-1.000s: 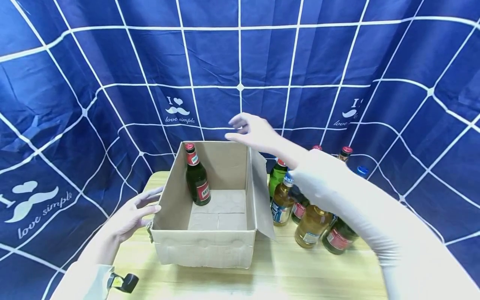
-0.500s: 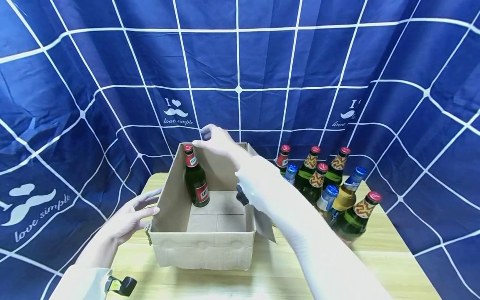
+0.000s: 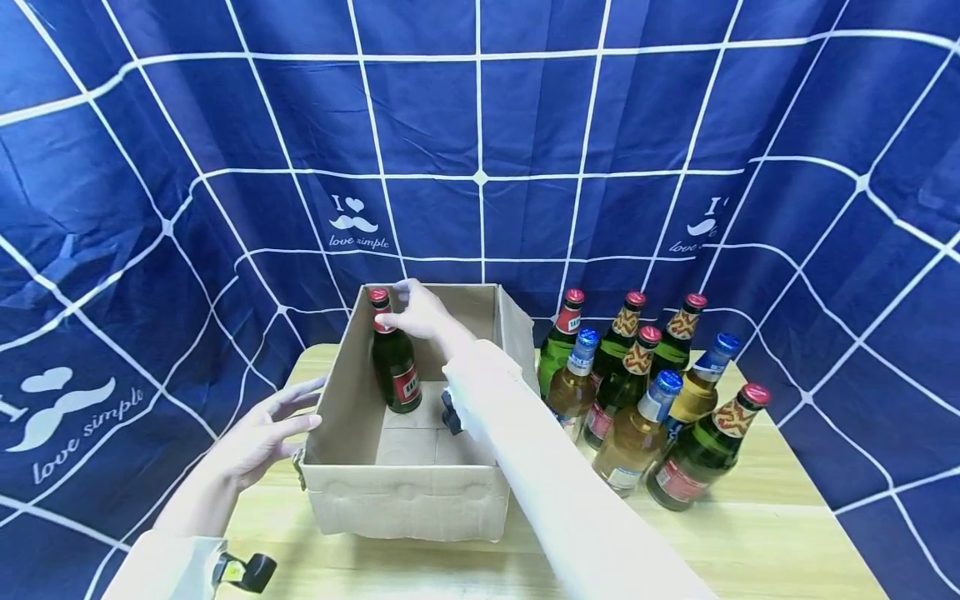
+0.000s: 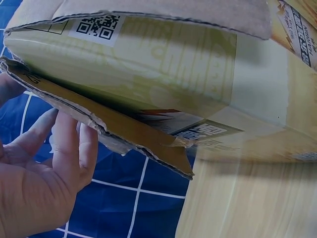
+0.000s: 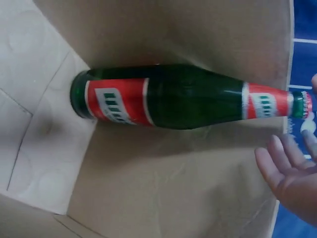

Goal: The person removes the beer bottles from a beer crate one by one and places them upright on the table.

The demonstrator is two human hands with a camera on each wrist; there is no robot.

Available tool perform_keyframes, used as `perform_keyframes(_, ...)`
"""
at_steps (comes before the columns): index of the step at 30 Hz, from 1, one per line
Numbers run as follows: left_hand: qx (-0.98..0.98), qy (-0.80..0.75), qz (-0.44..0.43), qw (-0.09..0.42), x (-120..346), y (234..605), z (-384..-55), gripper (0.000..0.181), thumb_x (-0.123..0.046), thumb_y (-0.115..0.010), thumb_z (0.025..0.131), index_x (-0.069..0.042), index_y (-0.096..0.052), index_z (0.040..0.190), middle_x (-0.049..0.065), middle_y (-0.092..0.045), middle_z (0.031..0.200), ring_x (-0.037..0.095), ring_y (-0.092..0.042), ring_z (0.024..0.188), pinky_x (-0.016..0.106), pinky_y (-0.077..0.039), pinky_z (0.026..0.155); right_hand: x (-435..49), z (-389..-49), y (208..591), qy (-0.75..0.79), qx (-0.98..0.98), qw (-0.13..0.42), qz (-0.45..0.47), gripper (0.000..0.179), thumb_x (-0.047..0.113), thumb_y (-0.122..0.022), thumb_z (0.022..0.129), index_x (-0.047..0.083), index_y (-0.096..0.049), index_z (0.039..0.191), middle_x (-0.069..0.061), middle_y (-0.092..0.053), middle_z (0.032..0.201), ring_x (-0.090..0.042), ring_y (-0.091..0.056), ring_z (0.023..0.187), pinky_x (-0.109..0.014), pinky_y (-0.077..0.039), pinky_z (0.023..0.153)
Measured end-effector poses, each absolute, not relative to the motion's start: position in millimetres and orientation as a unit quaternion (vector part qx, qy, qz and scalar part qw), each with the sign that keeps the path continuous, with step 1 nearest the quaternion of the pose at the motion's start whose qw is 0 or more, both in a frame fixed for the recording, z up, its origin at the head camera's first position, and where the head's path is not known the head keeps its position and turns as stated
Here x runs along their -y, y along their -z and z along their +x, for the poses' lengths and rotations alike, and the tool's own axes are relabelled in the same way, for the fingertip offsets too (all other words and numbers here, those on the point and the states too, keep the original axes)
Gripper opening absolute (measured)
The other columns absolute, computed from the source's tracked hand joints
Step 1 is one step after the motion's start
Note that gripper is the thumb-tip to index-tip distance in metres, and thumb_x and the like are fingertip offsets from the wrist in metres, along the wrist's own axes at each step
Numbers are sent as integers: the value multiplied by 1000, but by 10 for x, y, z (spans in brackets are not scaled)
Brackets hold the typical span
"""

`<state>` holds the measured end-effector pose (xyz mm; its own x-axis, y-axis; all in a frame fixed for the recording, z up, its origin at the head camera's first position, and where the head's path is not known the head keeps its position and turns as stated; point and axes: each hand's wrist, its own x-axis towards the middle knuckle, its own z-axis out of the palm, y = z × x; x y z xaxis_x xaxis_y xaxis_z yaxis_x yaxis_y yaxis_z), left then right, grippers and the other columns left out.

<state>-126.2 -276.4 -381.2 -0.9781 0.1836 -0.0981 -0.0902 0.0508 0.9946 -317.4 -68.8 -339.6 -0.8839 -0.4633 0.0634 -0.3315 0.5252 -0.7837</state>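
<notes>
A green beer bottle (image 3: 395, 367) with red labels stands upright in the back left part of an open cardboard box (image 3: 408, 500); the right wrist view shows the same bottle (image 5: 173, 96) against the box walls. My right hand (image 3: 422, 312) is at the bottle's neck, thumb in front of it in the head view. In the right wrist view the fingers (image 5: 277, 156) are spread beside the neck, with a gap between them and the glass. My left hand (image 3: 262, 429) is at the box's left side, its loosely bent fingers (image 4: 67, 144) against the outer flap (image 4: 114, 119).
To the right of the box several beer bottles stand close together, some green with red caps, such as a green bottle (image 3: 701, 450), some amber with blue caps, such as an amber bottle (image 3: 633, 433). A blue curtain (image 3: 480, 108) surrounds the wooden table (image 3: 795, 517).
My right hand has moved left and down, from above the box's right side to the bottle's neck. The left hand stays at the box's left side.
</notes>
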Motion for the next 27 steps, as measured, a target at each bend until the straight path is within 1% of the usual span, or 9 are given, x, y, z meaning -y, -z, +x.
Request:
perform_keyframes(4, -717, -689, 33, 99, 2744, 3815, -1268, 55, -6, -55, 94, -3, -35, 145, 17, -37, 140, 11, -56, 109, 40, -47, 83, 683, -3193, 3484, 443, -857, 103, -244, 80, 23, -74, 83, 5, -28, 146, -14, -43, 143, -24, -42, 129, -30, -32, 104)
perform_keyframes(8, -717, -690, 31, 96, 2753, 3819, -1268, 53, -5, -54, 95, -4, -36, 145, 12, -41, 136, 11, -56, 108, 40, -48, 82, 692, -3200, 3503, 455, -837, 133, -271, 90, 18, -73, 84, 8, -15, 151, -12, -37, 148, -24, -33, 136, -31, -26, 107)
perform_keyframes(11, -717, -690, 35, 97, 2762, 3828, -1269, 53, -5, -54, 95, -5, -36, 145, 9, -43, 135, 11, -56, 109, 40, -48, 82, 704, -3200, 3508, 459, -829, 149, -283, 90, 15, -72, 84, 11, -13, 152, -13, -39, 146, -25, -35, 135, -33, -27, 107)
perform_keyframes(13, -716, -690, 36, 99, 2765, 3831, -1265, 54, -5, -54, 95, -5, -35, 145, 8, -43, 135, 10, -56, 109, 40, -48, 82, 711, -3196, 3512, 452, -831, 148, -288, 88, 15, -72, 84, 10, -16, 152, -14, -41, 145, -25, -38, 133, -32, -30, 105)
perform_keyframes(15, -715, -691, 36, 101, 2765, 3830, -1261, 54, -6, -54, 95, -5, -35, 145, 8, -43, 135, 10, -55, 110, 40, -47, 83, 717, -3189, 3508, 434, -840, 137, -296, 83, 15, -72, 84, 9, -22, 150, -14, -44, 141, -24, -43, 128, -32, -33, 103)
perform_keyframes(19, -712, -694, 34, 103, 2762, 3833, -1258, 53, -6, -53, 95, -6, -36, 145, 5, -44, 133, 11, -55, 110, 40, -47, 83, 739, -3163, 3505, 408, -847, 118, -321, 67, 12, -72, 83, 4, -39, 142, -15, -53, 129, -23, -52, 113, -28, -38, 96)
perform_keyframes(22, -711, -694, 36, 104, 2760, 3835, -1263, 52, -5, -53, 95, -7, -37, 145, 4, -44, 132, 11, -55, 109, 40, -48, 83, 762, -3139, 3514, 424, -836, 125, -325, 57, 6, -71, 83, -1, -45, 133, -15, -59, 118, -22, -56, 101, -23, -40, 88)
perform_keyframes(25, -715, -691, 36, 101, 2761, 3830, -1265, 53, -5, -53, 95, -6, -36, 145, 8, -43, 134, 11, -56, 109, 41, -47, 82, 784, -3122, 3529, 433, -837, 120, -313, 48, 4, -71, 83, -3, -51, 126, -14, -63, 109, -18, -58, 93, -20, -41, 82)
perform_keyframes(27, -718, -688, 35, 99, 2762, 3824, -1265, 54, -5, -53, 95, -5, -35, 145, 12, -40, 137, 10, -55, 110, 42, -47, 83, 789, -3117, 3531, 423, -846, 106, -305, 43, 6, -73, 83, -1, -57, 121, -11, -66, 104, -17, -59, 91, -19, -41, 80)
